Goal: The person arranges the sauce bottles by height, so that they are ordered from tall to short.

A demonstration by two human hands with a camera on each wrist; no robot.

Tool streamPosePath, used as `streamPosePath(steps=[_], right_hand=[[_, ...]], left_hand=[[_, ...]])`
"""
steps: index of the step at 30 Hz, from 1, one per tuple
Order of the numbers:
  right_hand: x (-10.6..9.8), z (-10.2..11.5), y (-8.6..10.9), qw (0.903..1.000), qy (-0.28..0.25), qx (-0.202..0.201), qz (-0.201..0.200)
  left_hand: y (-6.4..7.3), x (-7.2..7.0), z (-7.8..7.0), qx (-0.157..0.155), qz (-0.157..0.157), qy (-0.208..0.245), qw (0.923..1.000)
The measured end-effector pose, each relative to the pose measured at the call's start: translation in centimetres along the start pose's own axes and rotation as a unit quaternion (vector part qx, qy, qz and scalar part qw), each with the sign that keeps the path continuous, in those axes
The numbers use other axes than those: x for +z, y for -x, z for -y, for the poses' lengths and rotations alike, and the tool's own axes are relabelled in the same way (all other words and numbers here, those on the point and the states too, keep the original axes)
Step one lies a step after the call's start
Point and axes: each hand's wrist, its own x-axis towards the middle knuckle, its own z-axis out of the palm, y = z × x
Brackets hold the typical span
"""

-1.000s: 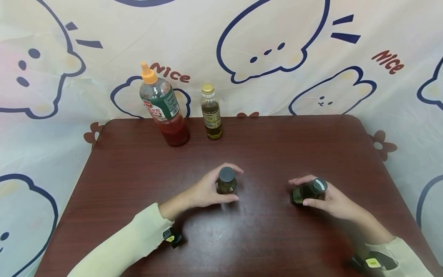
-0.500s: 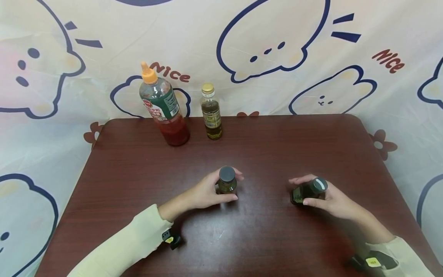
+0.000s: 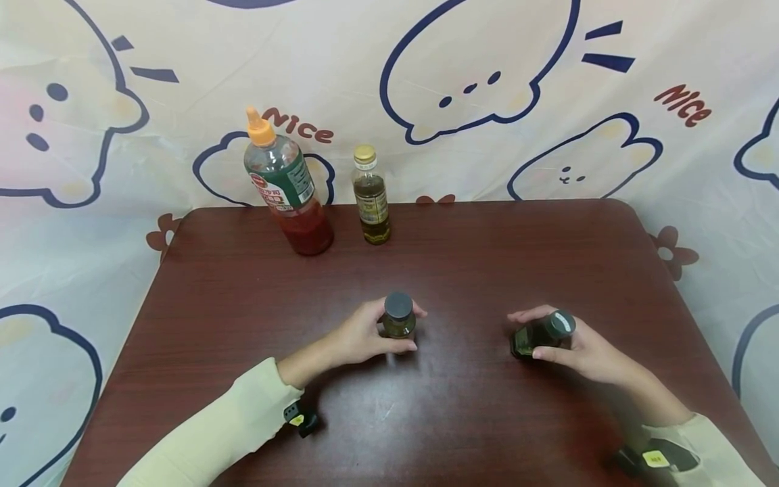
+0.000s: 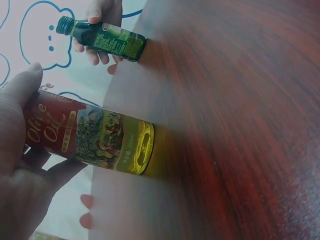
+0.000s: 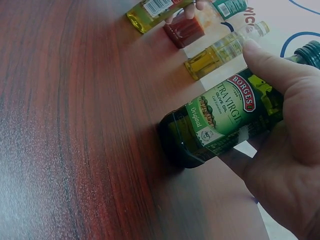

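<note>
In the head view my left hand grips a small clear olive oil bottle that stands upright near the table's middle, dark cap on top. Its red-and-picture label reads "Olive Oil" in the left wrist view, with yellow oil at the base. Farther right, my right hand holds a dark green square olive oil bottle with a dark cap. The "Borges" label faces the right wrist camera. Thumb and fingers lie on opposite sides of each bottle, and both bases are down at the tabletop.
Toward the back left of the brown table stands a large red sauce bottle with an orange nozzle. Beside it is a slim oil bottle with a yellow cap. A printed cloth hangs behind the table's back edge.
My left hand's fingers have curled in closer around its bottle. The right hand and its bottle have stayed in place.
</note>
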Motion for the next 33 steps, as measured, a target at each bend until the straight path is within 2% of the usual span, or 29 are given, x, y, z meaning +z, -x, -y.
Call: streamPosePath(steps=[6, 12, 22, 27, 33], right_hand=[[0.0, 0.2, -0.1, 1.0, -0.001, 0.008, 0.001], [-0.1, 0.3, -0.2, 0.9999, -0.001, 0.012, 0.0], [0.0, 0.2, 0.0, 1.0, 0.0, 0.007, 0.001], [0.0, 0.1, 0.0, 1.0, -0.001, 0.007, 0.001], [0.0, 0.0, 0.0, 1.0, -0.005, -0.005, 0.003]], left_hand=[[-0.4, -0.2, -0.2, 0.0, -0.008, -0.016, 0.9998], [-1.5, -0.7, -0.5, 0.015, -0.012, -0.02, 0.9996], [-4.4, -1.5, -0.9, 0.02, -0.017, -0.024, 0.9994], [-6.0, -2.1, -1.2, 0.01, -0.026, -0.022, 0.9994], [-8.0, -2.8, -1.5, 0.006, -0.047, 0.003, 0.9989]])
